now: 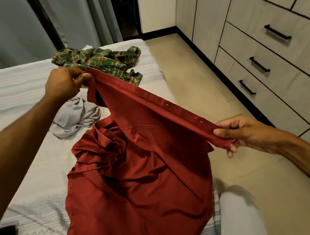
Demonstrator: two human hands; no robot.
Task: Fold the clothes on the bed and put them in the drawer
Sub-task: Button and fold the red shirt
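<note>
Head view: red shirt (140,182) is hanging over the bed (14,113) edge.
Left hand (65,83): pinching the placket's far end.
Right hand (241,133): gripping its near end, over open floor (218,93).

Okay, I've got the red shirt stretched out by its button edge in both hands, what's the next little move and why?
Probably lower the taut button edge and lay the red shirt flat on the bed. The left hand and right hand pinch the two ends of that edge in the air, while the body of the shirt lies bunched and creased below, so it needs spreading before any fold.
</note>
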